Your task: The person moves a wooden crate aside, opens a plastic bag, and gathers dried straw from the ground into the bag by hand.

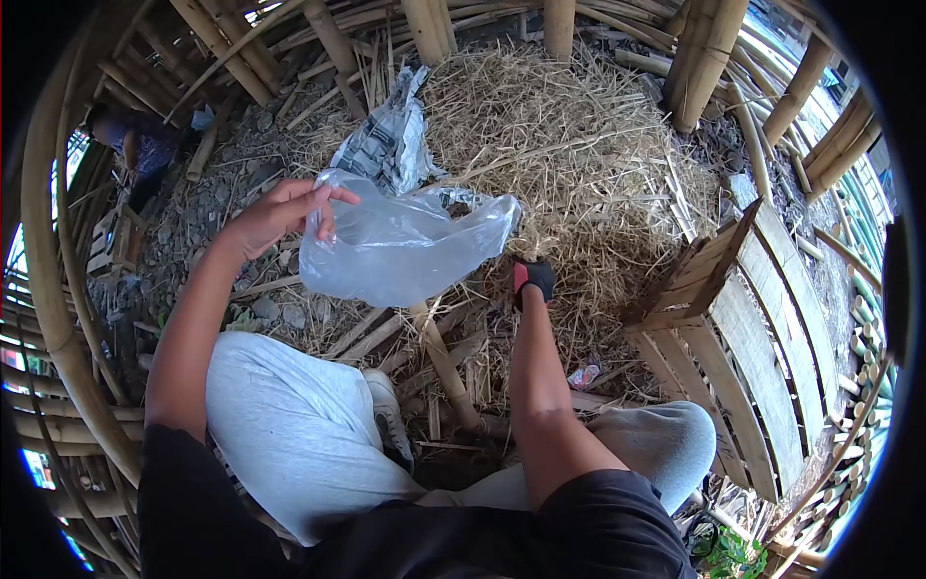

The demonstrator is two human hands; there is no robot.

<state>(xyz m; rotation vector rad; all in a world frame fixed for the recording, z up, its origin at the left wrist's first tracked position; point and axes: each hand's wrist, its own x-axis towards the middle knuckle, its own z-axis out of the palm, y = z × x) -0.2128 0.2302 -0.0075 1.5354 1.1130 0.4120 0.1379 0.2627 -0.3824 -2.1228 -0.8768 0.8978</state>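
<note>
My left hand (282, 218), bare, pinches the rim of a clear plastic bag (405, 261). The bag hangs with its mouth spread and its far side stretching toward the right. My right hand (533, 278) wears a black and red glove and reaches down to the dry straw (588, 241), just beside the bag's right end. Its fingers are turned away from me, so their grip is hidden. Behind the bag lies a crumpled grey and white sack (391, 135), partly covered by it.
A slatted wooden crate (762, 318) stands tilted at the right. Bamboo posts (707, 58) ring the straw heap. Beneath my hands lies a bamboo piece (444, 372), near a small wrapper (585, 374). Another person (145, 145) crouches at the far left by a wooden box (123, 238).
</note>
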